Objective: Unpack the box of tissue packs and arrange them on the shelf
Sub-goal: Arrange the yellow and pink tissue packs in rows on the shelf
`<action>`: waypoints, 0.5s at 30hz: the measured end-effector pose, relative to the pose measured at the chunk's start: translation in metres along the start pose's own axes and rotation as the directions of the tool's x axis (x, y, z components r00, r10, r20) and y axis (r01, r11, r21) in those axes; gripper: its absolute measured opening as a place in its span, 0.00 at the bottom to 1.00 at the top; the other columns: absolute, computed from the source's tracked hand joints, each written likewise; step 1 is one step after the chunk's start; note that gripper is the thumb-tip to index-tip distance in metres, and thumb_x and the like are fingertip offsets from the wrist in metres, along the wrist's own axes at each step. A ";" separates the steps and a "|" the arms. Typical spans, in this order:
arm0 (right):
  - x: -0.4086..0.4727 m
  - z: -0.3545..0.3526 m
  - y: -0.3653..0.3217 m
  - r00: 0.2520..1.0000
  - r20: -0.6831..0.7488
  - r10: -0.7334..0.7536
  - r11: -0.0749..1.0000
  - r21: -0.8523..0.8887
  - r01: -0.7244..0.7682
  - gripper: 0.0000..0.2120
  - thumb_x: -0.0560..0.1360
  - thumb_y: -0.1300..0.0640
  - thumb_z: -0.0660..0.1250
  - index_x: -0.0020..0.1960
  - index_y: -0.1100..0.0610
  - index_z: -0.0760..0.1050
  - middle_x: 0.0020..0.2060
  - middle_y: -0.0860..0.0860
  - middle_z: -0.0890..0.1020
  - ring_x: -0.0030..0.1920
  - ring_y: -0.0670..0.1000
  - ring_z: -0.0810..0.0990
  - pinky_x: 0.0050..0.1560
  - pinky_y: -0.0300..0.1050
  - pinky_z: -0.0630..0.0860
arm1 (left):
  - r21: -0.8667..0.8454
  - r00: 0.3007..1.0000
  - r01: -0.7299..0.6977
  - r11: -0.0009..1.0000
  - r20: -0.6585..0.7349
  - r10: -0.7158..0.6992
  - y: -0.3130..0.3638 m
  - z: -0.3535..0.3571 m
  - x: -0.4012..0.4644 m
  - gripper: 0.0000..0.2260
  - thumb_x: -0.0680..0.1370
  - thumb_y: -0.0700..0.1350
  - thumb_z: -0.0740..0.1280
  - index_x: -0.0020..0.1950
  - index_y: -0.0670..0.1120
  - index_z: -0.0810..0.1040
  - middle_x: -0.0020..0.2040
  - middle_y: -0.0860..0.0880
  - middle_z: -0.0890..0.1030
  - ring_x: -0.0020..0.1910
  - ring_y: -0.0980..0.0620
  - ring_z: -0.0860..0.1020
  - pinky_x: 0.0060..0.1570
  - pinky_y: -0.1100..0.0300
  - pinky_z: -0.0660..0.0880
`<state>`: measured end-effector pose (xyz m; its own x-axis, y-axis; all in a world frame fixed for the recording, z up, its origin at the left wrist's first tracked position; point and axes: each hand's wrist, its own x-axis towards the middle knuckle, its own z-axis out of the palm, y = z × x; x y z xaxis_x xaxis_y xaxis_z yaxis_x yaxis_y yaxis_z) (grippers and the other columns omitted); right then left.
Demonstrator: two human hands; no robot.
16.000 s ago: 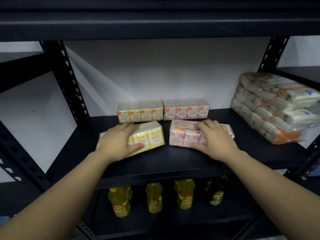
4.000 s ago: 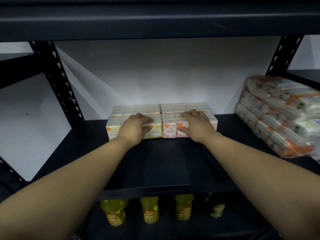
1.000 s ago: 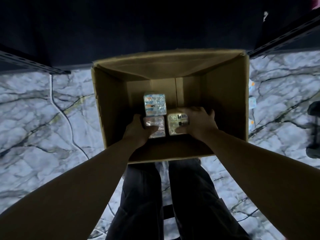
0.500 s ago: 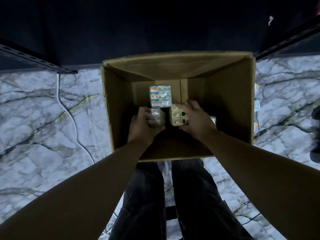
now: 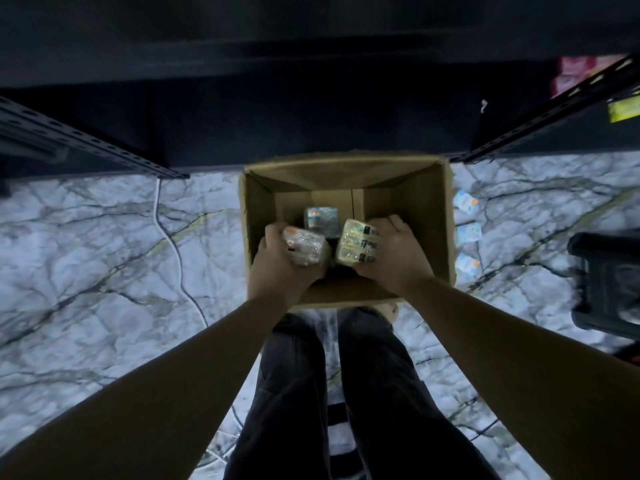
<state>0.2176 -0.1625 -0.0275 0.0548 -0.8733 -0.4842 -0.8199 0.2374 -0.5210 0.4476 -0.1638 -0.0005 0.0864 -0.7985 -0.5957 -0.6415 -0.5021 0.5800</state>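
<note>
Two wrapped tissue packs are up in the hands over the open cardboard box (image 5: 426, 237), and a third pack (image 5: 320, 220) lies on the box floor toward the far wall. The pack on the left (image 5: 304, 249) is a pale block in shiny, crinkled clear wrap with a touch of orange print at its upper corner. The yellowish pack on the right (image 5: 356, 242) shows three stacked ends with dark labels, tilted a little to the right. The pack left below is bluish-white with an orange mark.

The left hand (image 5: 282, 268) grips its pack from the left and below, fingers curled over the far edge and thumb under the near side. The right hand (image 5: 394, 254) holds the yellowish pack from the right, fingers wrapped round its far side. The two held packs sit just beside each other, with a dark gap between them.

The box stands on a marbled floor (image 5: 86, 271), flaps open, right in front of the person's dark trousers (image 5: 374, 393) and against the foot of a black metal shelf (image 5: 311, 116). Three small blue-and-white packets (image 5: 467, 233) lie on the floor just beside the box's right wall. A white cable (image 5: 173, 244) runs across the floor on the left, and a blurred dark object (image 5: 609, 282) sits at the right edge.
</note>
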 end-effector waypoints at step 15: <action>-0.114 -0.218 -0.155 0.968 -0.229 -0.100 0.964 0.218 0.151 0.43 0.57 0.41 0.78 0.69 0.52 0.73 0.58 0.47 0.76 0.56 0.49 0.79 0.56 0.49 0.78 | -0.111 0.960 -0.253 0.961 -0.153 0.235 0.158 -0.182 -0.138 0.28 0.63 0.47 0.78 0.60 0.59 0.73 0.55 0.55 0.76 0.51 0.69 0.75 0.45 0.75 0.69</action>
<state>0.2146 -0.1923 0.2616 0.0046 -0.9667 -0.2558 -0.6583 0.1897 -0.7285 0.4728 -0.1934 0.2746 0.0488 -0.9354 -0.3503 -0.5541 -0.3172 0.7696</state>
